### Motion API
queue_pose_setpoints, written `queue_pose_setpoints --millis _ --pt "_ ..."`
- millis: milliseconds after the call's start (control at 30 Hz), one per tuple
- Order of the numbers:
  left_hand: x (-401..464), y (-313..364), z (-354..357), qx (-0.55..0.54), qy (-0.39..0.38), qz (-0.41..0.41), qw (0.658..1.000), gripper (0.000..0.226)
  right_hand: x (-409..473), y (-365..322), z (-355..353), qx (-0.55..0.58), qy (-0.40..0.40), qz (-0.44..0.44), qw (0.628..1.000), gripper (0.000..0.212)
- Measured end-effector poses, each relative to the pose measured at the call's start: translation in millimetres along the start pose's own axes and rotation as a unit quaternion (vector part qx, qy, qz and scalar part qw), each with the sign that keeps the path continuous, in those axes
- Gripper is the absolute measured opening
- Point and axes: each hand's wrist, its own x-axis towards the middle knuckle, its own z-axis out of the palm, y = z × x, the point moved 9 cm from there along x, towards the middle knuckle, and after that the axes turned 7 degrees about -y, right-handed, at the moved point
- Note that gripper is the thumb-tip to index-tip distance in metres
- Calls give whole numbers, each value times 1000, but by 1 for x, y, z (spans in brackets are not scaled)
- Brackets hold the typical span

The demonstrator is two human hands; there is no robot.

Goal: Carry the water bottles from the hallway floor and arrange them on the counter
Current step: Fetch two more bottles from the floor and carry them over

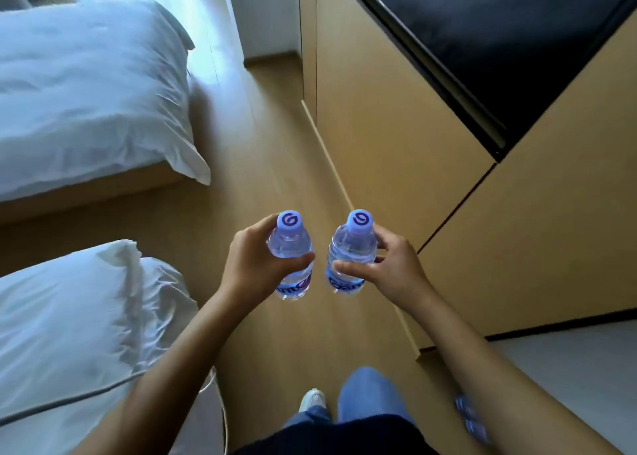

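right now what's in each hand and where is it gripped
Left hand grips one water bottle around its upper body; right hand grips another bottle likewise.

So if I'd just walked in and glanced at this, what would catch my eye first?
Most likely the two water bottles at the centre: the left hand grips the left bottle and the right hand grips the right bottle, both upright with purple caps, over a wooden floor. Next, the white bedding on the left, and the black screen on the wood-panelled wall upper right.
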Motion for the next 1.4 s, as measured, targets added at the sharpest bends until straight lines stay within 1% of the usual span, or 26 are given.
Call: queue_pose_setpoints --millis 67,167,267,500,667,767,867,967,1133,1267,1400 --pt "25 -9 -17 -6 21 -6 1000 36 34 -5 5 9 -6 0 1000 55" --pt "66 -20 -34 -17 41 -17 999 32 88 -7 9 20 -21 3 1000 50" --pt "120 -34 -47 -21 52 -26 998 32 152 -12 8 26 -36 6 999 57" --pt "269 -59 -87 -33 90 -57 994 35 325 -48 -11 10 -73 -12 997 50" --pt "370 -70 -122 -49 120 -60 990 38 443 -76 -23 -1 -99 -26 995 55" --pt "423 -83 -148 -59 138 -61 987 37 510 -89 -18 -3 -110 -23 994 58" --pt "481 -105 -181 -71 156 -62 983 37 585 -98 -7 1 -117 -25 993 58" --pt "544 -130 -215 -82 153 -64 983 35 657 -106 9 -1 -129 -25 991 55" --pt "658 -159 -290 -38 161 -55 985 38 785 -130 37 -1 -118 -28 993 65" --pt "735 -172 -348 -8 163 -52 985 38 873 -156 56 -4 -113 -27 993 55" --pt "805 -189 -393 -14 164 -52 985 35 954 -177 71 -5 -114 -27 993 54"
